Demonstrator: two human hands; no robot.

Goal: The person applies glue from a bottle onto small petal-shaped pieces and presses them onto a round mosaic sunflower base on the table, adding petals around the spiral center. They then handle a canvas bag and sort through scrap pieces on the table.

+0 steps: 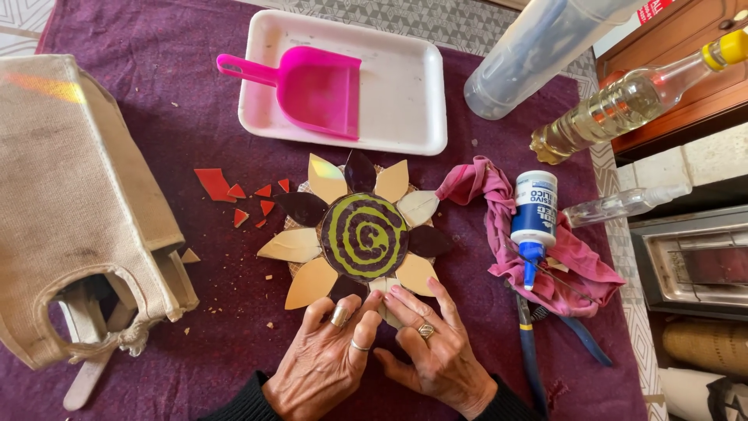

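While both hands press flat, fingers spread, the left hand (327,359) and right hand (432,355) touch the lower petals of the mosaic flower (362,234), holding nothing. Beyond it, a pink dustpan (315,86) sits in a white tray (413,93).

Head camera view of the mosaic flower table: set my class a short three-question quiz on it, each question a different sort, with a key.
1. True or false: the pink dustpan lies inside the white tray.
2. Which lies on the pink cloth? A) the oil bottle B) the glue bottle C) the jute bag
3. Fill in: both hands press at the flower's ______ edge, the one nearest the person.

Key
1. True.
2. B: the glue bottle lies on it, nozzle toward the person.
3. Lower: the left hand and right hand have fingertips on the petal pieces below the spiral disc of the mosaic flower.
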